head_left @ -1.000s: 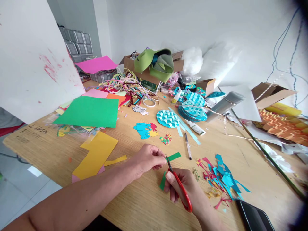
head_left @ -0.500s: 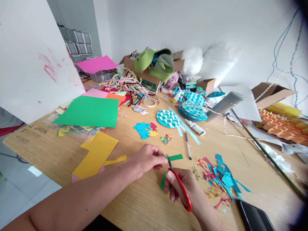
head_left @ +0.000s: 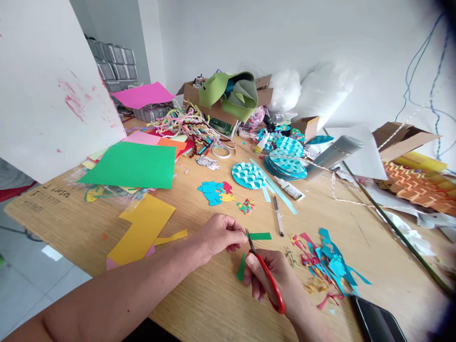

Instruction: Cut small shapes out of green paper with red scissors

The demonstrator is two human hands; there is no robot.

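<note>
My left hand pinches the end of a narrow green paper strip, which sticks out to the right beyond the fingertips. Scissors with red handles are in my right hand, their blades pointing up at the strip beside my left fingertips. The blades look nearly closed. A second green paper strip shows at the fingers of my right hand; whether they hold it is unclear. Beyond my hands lie blue, red and yellow fish cutouts, and a small pile of coloured paper bits.
Paper scraps and a phone lie to the right. A pen, a glue bottle and a round blue patterned piece are ahead. Yellow paper and green paper lie left.
The green strip at my left fingertips has swung slightly, its right end dropping until it lies nearly level. Both hands and the scissors have hardly moved.
</note>
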